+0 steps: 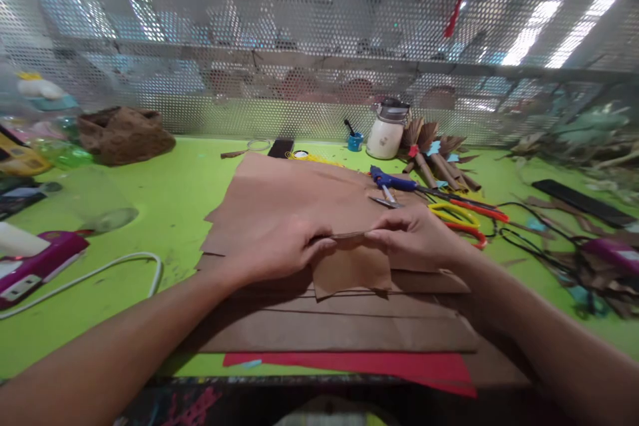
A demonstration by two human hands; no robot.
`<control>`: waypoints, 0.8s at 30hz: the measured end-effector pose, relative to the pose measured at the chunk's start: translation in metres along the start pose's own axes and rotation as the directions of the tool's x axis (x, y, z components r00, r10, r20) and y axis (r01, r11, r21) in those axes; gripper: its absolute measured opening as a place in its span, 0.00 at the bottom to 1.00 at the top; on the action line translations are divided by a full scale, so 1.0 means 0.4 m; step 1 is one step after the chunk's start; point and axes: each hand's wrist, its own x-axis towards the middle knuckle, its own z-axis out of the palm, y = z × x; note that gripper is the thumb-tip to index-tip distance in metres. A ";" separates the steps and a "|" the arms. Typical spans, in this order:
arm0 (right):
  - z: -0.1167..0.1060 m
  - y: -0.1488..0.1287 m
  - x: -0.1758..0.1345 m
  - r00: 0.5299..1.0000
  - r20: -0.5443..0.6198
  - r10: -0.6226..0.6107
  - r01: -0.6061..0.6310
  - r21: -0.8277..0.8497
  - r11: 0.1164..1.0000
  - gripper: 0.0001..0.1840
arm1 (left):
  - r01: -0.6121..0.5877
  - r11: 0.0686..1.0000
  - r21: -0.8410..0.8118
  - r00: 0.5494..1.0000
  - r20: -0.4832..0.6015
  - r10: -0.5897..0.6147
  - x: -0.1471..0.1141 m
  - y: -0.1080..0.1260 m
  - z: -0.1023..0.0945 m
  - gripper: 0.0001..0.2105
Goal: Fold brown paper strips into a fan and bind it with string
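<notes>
A small piece of brown paper (352,269) is held up between my two hands, its top edge folded or rolled over. My left hand (294,246) pinches that edge at its left end. At the right end, my right hand (417,233) pinches the same edge between thumb and fingers. Below them lies a stack of large brown paper sheets (279,190) with uneven edges. Red paper (399,367) sticks out from under the stack at the front. Just beyond my right hand are a blue glue gun (394,180) and scissors with yellow and red handles (454,215).
Rolled brown paper pieces (439,163) lie at the back right near a white jar (387,133) and a small blue pot (355,141). Purple power strips (44,259) and cables flank the green table (110,293). A perforated metal screen (309,33) rises behind.
</notes>
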 end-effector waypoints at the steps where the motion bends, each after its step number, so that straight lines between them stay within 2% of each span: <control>1: -0.004 0.006 0.002 1.000 0.018 0.012 -0.012 0.017 1.000 0.14 | 0.011 1.000 -0.006 1.000 0.006 -0.011 0.001 -0.003 -0.001 0.13; 6: -0.016 0.023 0.006 0.999 0.044 -0.020 0.015 0.096 0.995 0.15 | 0.058 0.997 -0.044 0.998 -0.010 -0.059 0.009 -0.024 -0.002 0.15; 12: -0.024 0.037 0.015 0.998 0.033 -0.046 0.039 0.180 0.983 0.18 | 0.050 0.984 -0.171 0.997 0.065 -0.040 0.010 -0.043 -0.004 0.19; 16: -0.023 0.034 0.012 0.998 0.031 -0.054 0.048 0.174 0.984 0.18 | 0.027 0.986 -0.167 0.998 0.057 -0.017 0.006 -0.045 -0.012 0.19; 18: -0.025 0.036 0.010 0.998 0.022 -0.052 0.047 0.202 0.978 0.18 | 0.036 0.974 -0.222 0.997 0.074 -0.020 0.006 -0.044 -0.020 0.18; 21: -0.033 0.043 0.011 0.997 -0.051 -0.064 0.079 0.358 0.930 0.21 | 0.097 0.898 -0.428 0.991 0.120 -0.050 0.007 -0.040 -0.034 0.18; 24: -0.036 0.039 0.010 0.980 -0.190 -0.061 0.145 0.473 0.869 0.20 | 0.198 0.719 -0.666 0.973 0.223 -0.061 0.002 -0.036 -0.034 0.16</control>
